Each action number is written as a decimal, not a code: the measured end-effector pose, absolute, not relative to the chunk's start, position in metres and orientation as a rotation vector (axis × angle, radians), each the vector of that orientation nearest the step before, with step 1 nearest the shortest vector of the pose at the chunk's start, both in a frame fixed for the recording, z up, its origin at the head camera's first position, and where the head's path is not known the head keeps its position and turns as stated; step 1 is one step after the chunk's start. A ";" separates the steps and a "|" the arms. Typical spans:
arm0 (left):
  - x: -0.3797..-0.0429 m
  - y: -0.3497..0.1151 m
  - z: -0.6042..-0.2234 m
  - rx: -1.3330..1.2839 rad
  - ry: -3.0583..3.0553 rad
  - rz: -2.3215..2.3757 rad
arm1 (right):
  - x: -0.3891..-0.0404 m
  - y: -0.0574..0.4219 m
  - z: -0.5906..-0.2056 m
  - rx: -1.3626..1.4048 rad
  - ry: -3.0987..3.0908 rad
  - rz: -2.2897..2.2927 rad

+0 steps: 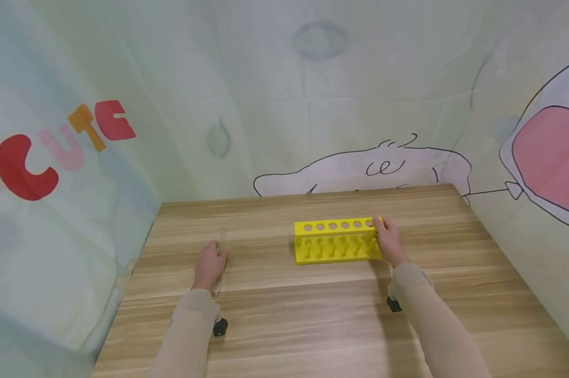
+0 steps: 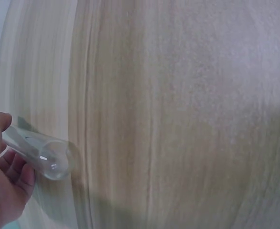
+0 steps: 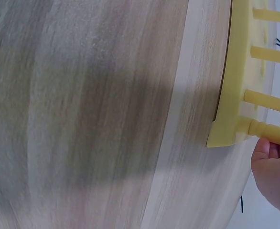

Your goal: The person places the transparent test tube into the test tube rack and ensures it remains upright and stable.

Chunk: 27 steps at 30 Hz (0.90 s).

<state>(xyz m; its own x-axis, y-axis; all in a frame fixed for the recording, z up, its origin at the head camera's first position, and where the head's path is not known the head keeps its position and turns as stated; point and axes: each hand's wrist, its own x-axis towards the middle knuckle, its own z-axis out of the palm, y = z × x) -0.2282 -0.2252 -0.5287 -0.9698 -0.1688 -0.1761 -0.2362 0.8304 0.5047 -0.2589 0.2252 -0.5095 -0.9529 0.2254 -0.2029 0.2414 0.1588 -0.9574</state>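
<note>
My L hand (image 1: pixel 210 266) pinches the clear tube (image 2: pixel 40 151), left of ctr, head view; R hand (image 1: pixel 389 242) grips the yellow rack (image 1: pixel 337 242), right of ctr. Tube's prob. light, slick, fragile: I'd hold mid-length, gently. Rack likely stiff.

We lose parts of the right hand (image 3: pixel 274 172), yellow test-tube rack (image 3: pixel 240 81) and left hand (image 2: pixel 1 188) beyond the wrist views' edges; the latter partly hides the clear test tube (image 2: pixel 45 155) (faint in the head view).
</note>
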 end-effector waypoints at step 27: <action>-0.230 -0.224 -0.531 -0.289 2.929 0.792 | -0.258 0.224 -0.505 0.521 2.314 -1.970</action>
<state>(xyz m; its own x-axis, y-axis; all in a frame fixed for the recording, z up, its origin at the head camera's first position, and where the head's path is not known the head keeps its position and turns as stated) -0.2299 -0.2238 -0.5310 -0.9777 -0.1573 -0.1393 -0.2061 0.8472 0.4896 -0.2582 0.2235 -0.5053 -0.9413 0.2163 -0.2592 0.2904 0.1271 -0.9484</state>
